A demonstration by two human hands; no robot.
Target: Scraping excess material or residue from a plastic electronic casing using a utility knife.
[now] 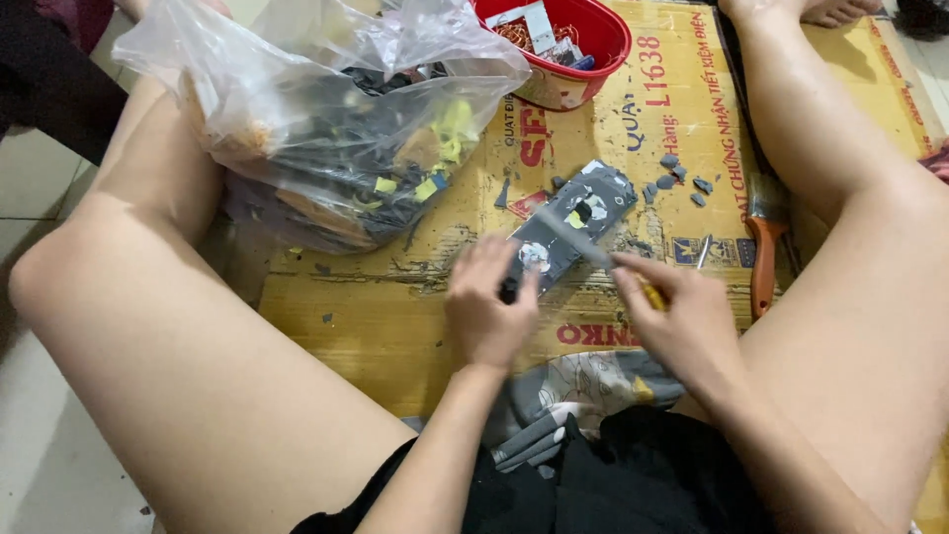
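Observation:
A dark grey flat device [571, 222] with white and yellow patches lies on a sheet of cardboard [395, 316] between my legs. My left hand [489, 307] grips its near end. My right hand [672, 311] holds a thin tool with a yellow handle [652, 294], its blurred metal tip reaching onto the device. Both hands are motion-blurred.
A clear plastic bag [326, 109] full of dark and yellow scrap parts rests against my left leg. A red bowl [563, 44] of small parts stands at the back. Grey chips [677, 180] lie beyond the device. An orange-handled brush [763, 247] lies by my right leg.

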